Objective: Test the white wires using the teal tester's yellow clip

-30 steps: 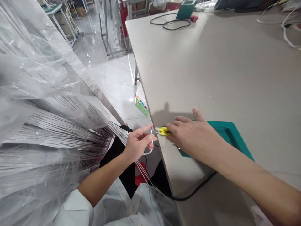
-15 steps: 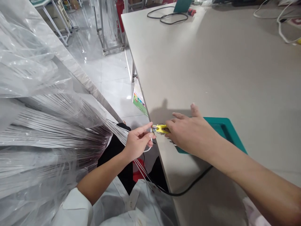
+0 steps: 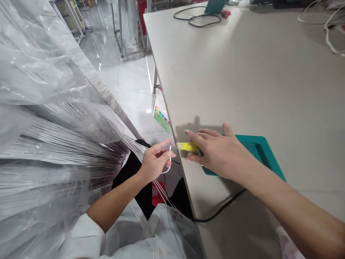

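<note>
My left hand (image 3: pixel 156 160) is closed, pinching a white cable (image 3: pixel 170 158) between thumb and fingers just off the table's edge. The cable curls below the fingertips, and its upper end shows a small reddish tip near my index finger. My right hand (image 3: pixel 218 147) is over the table edge with a small yellow tool (image 3: pixel 187 146) lying between its thumb and spread fingers. Motion blurs the tool, so its exact kind is unclear. Its front end points at the cable tip, with a small gap between them. Under my right hand lies a green tray (image 3: pixel 265 151), partly hidden.
Bundled thin white cables (image 3: pixel 81 144) under clear plastic sheeting (image 3: pixel 29 72) fill the left side. A black cord (image 3: pixel 215 216) crosses the near part of the table (image 3: pixel 256 79). Another black cable (image 3: pixel 196 21) coils at the far edge. A wheeled metal rack (image 3: pixel 121 32) stands beyond.
My right hand and the yellow tool have drawn slightly apart from the cable end, and the right fingers have spread. The cable's reddish tip now shows. The view has shifted a little.
</note>
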A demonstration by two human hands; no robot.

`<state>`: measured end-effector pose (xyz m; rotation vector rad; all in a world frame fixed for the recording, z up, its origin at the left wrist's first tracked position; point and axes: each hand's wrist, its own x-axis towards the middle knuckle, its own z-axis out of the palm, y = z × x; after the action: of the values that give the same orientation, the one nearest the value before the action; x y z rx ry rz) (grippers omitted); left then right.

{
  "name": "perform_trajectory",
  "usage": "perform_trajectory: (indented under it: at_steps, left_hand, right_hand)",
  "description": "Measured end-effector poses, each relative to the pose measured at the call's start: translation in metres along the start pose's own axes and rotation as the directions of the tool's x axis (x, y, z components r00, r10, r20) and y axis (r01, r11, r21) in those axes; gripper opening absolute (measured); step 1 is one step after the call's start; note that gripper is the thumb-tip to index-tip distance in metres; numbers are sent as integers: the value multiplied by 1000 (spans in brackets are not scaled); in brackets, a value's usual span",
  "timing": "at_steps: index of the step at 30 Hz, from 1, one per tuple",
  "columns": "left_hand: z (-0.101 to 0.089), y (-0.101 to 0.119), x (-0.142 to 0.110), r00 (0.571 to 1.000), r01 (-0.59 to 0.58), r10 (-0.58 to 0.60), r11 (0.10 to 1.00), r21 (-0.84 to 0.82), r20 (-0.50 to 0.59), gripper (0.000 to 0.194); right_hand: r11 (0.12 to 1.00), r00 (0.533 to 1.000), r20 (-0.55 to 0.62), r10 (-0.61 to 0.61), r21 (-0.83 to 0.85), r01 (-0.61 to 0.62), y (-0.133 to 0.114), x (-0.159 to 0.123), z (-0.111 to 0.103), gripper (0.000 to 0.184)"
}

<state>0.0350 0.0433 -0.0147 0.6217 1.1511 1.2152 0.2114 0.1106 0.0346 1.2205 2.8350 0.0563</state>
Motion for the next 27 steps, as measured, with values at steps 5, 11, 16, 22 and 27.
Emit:
perform_trajectory:
  at_steps: [5,11,16,22,27]
  left_hand:
    - [-9,12,-16,999,-7,5,998,-61,-32,27]
    - [-14,27,-40,987,67,-38,981,-183,158,27]
    - [-18,25,-54,953,132,-68,970,-203,294,26]
    - [-18,20,-63,920,145,-94,984,-105,381,33]
    - [-20,10,-61,947,107,-96,994,-19,305,32]
  right_hand:
    - [980,982,-186,-44,181,78,-12,-9,-12,40]
    - [688,904,-378,200,711,145,-62,-22,-13,17]
    - [368,916,-282,287,915,166,-81,-21,-3,7]
    - [-287,973,14,231,956,54,-89,-29,6,20]
    - [60,927,-94,362,995,78,-88,-38,18,12]
